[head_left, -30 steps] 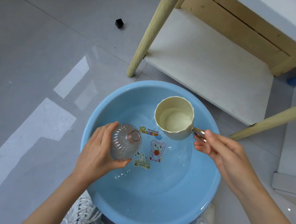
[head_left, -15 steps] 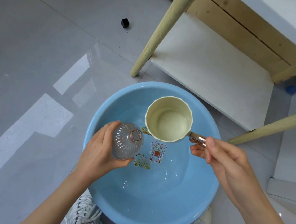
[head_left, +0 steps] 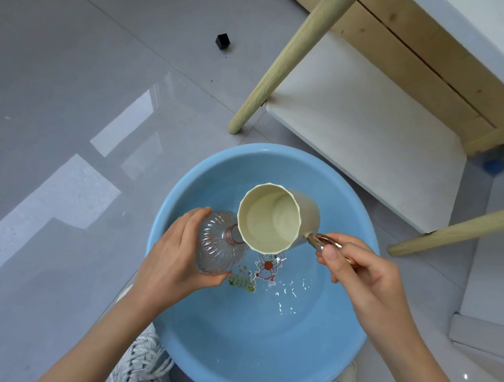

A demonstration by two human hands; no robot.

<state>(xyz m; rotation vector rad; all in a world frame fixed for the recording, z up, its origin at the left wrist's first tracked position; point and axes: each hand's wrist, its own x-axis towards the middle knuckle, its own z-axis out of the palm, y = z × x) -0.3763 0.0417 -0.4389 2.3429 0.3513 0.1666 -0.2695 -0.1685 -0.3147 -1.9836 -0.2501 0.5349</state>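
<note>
Left grip (head_left: pixel 177 254) is closed round the bottle (head_left: pixel 218 250) from its 9 o'clock side: fingers curl over the far shoulder, thumb hooks under at 6, snug on the ribbed body. Right grip (head_left: pixel 356 275) pinches the end of the handle (head_left: pixel 325 243) of the cup (head_left: pixel 275 221), thumb on top, fingers curled beneath, nothing else in it.

Why so, prob.: the bottle is steadied low over the basin (head_left: pixel 228 358) so any spill drops back in. The cup is held far out on the handle so a wrist roll can tip it for a pour.

Axes: the bottle stands near upright, mouth up twd the camera, neck leaning a bit to 1–2 o'clock, i.e. twd the cup. The cup is tipped: base at 2, open mouth facing 8 & up, long axis along 2–8, handle out at 4. Its lower lip sits over the bottle neck & hides part of the mouth; touching or just above, can't tell. No stream visible.

Both hang over the basin's 10–12 o'clock part, above shallow water (head_left: pixel 290 293) w/ a cartoon sticker (head_left: pixel 268 264) on the bottom. The basin sits on the floor (head_left: pixel 70 81) btw the person's shoes (head_left: pixel 141 368) at 6. Table leg (head_left: pixel 287 62) & white shelf (head_left: pixel 358 124) at 12–1. Black cube (head_left: pixel 222 40) at 11, well apart.
</note>
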